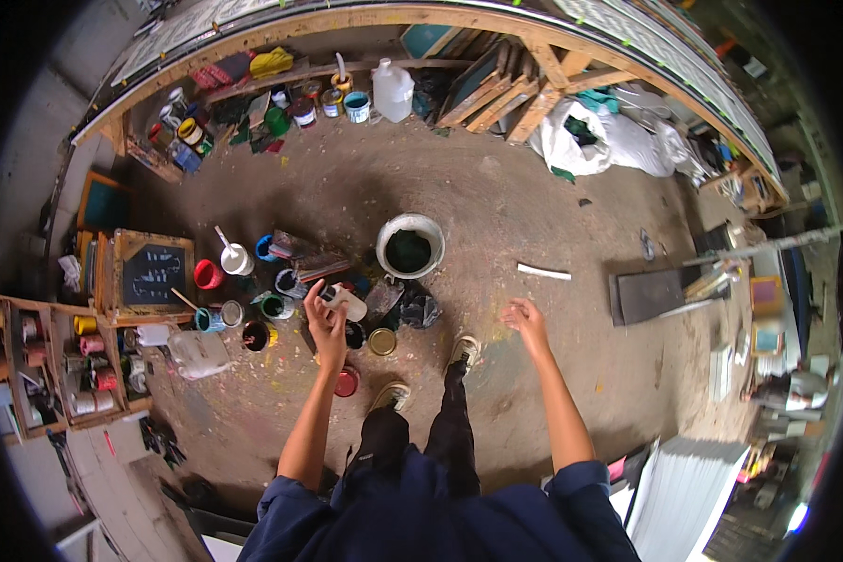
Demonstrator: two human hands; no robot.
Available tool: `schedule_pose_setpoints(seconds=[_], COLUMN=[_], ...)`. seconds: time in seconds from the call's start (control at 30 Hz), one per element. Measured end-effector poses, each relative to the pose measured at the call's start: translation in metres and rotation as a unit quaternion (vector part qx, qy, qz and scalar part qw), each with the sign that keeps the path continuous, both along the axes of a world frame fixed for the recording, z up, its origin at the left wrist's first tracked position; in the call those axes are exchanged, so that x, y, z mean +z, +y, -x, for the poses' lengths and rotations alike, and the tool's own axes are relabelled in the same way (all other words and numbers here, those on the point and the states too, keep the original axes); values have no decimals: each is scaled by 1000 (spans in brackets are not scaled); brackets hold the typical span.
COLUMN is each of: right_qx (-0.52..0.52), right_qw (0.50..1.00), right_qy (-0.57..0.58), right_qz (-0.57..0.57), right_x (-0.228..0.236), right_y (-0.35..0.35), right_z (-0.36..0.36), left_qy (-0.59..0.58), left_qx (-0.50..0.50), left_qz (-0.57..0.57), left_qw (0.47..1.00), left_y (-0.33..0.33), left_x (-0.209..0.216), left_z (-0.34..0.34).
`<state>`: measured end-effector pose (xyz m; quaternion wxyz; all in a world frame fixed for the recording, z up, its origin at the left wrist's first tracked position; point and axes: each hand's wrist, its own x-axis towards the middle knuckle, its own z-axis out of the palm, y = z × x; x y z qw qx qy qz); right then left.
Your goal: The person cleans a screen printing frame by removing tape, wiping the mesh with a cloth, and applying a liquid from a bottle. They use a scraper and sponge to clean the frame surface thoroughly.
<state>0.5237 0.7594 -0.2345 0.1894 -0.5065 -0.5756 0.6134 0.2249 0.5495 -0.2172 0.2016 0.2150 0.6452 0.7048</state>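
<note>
My left hand [327, 328] hangs over a cluster of paint containers on the floor, its fingers stretched and apart. Just past its fingertips, a white bottle with a dark cap [348, 303] shows partly behind the fingers, seemingly standing on the floor. To the right, over bare concrete, my right hand [527, 325] is held out with loosely bent fingers and nothing in it. Ahead between the hands stands a whitish bucket [384, 248] with dark green contents. A closed tin with a gold lid [381, 342] and a red lid [346, 381] lie near my feet.
Several open paint pots, among them a red pot [209, 274] and a white pot with a stick [238, 260], stand at left beside a framed screen [155, 272]. A white strip [544, 272] lies at right. Under the far wooden table [347, 21] are a jug [392, 92] and white sacks [628, 140].
</note>
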Motion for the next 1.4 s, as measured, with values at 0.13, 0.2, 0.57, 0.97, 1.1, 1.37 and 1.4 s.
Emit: schedule_pose_setpoints(seconds=[0.13, 0.2, 0.57, 0.97, 1.1, 1.37, 1.4], right_qx=[27, 36, 124, 113, 46, 1, -17], right_qw=[999, 998, 981, 975, 983, 990, 991], right_qy=[-26, -42, -76, -163, -179, -144, -134], right_qz=[29, 26, 128, 96, -10, -9, -13], right_x=[-89, -130, -391, -537, -515, -289, -249], right_y=[99, 137, 185, 183, 203, 219, 221], right_z=[23, 32, 91, 197, 162, 56, 42], left_qy=[-1, -29, -47, -57, -64, -66, -64], left_qx=[84, 127, 232, 240, 230, 161, 137], left_qz=[7, 14, 93, 93, 70, 69, 41], left_qw=[996, 991, 967, 965, 968, 982, 988], left_y=[43, 70, 140, 143, 153, 176, 188], left_x=[-71, -104, -329, -423, -398, -235, -198], left_z=[-5, -15, -5, 23, 15, -16, -22])
